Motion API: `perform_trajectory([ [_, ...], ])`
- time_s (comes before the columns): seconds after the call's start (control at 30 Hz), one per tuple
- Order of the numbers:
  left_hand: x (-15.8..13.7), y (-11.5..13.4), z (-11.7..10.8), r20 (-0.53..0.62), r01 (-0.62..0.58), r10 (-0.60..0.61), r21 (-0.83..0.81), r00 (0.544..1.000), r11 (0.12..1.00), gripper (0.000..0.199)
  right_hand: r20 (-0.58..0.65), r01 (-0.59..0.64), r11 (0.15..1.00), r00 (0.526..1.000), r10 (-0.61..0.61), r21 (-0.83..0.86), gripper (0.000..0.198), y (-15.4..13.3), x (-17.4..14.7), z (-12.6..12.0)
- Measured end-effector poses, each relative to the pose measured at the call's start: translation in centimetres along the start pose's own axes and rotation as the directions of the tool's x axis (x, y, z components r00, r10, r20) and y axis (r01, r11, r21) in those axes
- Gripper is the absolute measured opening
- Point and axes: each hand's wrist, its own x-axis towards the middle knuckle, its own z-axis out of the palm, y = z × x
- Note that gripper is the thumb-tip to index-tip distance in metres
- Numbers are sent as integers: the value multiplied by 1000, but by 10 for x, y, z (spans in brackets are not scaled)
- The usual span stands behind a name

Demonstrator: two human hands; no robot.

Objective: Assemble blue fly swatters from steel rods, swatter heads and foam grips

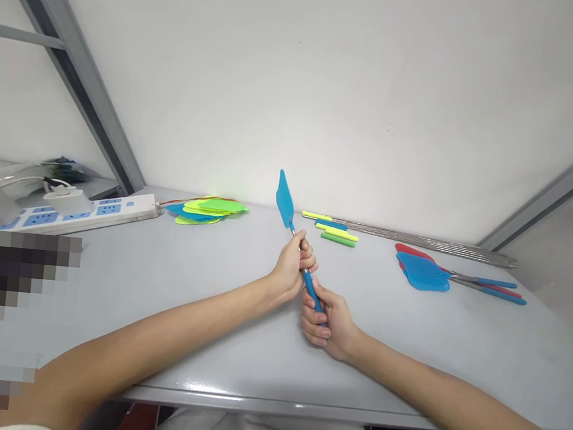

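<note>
A blue fly swatter is held up over the middle of the table, its head tilted up and to the left. Wrapped around its metal rod is my left hand, just below the swatter head. My right hand grips the blue handle lower down, nearer to me. Behind my hands lie several loose handle sleeves, yellow, green and blue. To the right, finished-looking blue and red fly swatters are stacked with their handles pointing right.
Loose swatter heads in blue, yellow and green lie in a pile at the back left. A white power strip with plugs stands left of them. Several thin metal rods lie along the wall. The table's front edge runs below my arms.
</note>
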Motion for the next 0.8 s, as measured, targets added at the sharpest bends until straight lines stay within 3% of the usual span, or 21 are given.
perform_trajectory([
  [0.2, -2, 3, 1, -33, 23, -23, 12, 999, 1000, 26, -4, 35, 999, 999, -35, -35, 38, 2, 1, 1],
  [0.4, 7, 21, -4, 3, 264, -267, 141, 964, 954, 21, -58, 102, 990, 992, -108, -99, 37, 2, 4, 1],
  [0.57, 14, 40, -4, -37, 361, -360, 162, 932, 918, 20, -76, 195, 969, 975, -208, -148, 32, 5, 6, 0],
  [0.67, 16, 49, -1, -72, 323, -317, 119, 946, 939, 21, -65, 237, 954, 965, -252, -181, 26, 7, 7, 1],
  [0.8, 18, 58, -2, -83, 184, -173, 138, 981, 973, 25, -40, 260, 944, 961, -273, -204, 18, 5, 6, 2],
])
